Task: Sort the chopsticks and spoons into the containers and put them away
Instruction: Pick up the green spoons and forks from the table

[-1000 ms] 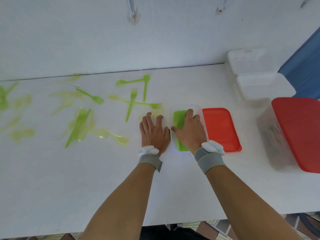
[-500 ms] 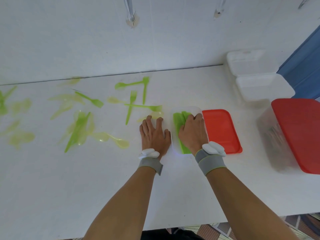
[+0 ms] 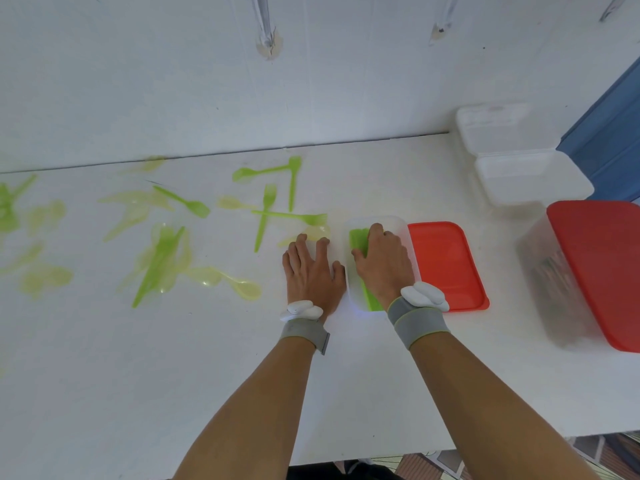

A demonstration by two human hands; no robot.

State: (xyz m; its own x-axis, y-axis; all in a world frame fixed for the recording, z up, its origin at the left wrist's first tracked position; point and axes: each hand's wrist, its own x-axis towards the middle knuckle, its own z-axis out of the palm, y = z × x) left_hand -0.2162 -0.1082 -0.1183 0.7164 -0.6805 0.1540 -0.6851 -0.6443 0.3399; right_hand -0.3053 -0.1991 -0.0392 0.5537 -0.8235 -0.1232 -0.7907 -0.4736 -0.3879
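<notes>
So far we have only some green cutlery [image 3: 358,239] in the small clear container [image 3: 377,223]; our right hand [image 3: 381,261] curls over it inside. Left of the container, our left hand [image 3: 311,268] lies flat and many utensils [image 3: 162,261] remain scattered. Its red lid [image 3: 446,265] lies just right.

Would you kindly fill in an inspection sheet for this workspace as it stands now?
Surface: white table.
Job's things: green and pale yellow plastic forks and spoons scattered left; clear container holding green utensils; red lid beside it; large red-lidded bin at right.
Clutter: two white lidded boxes at the back right.
Grippers: left hand flat on the table; right hand inside the container, on the utensils, grip unclear.
Cables: nothing seen.
Surroundings: white wall; blue panel.
</notes>
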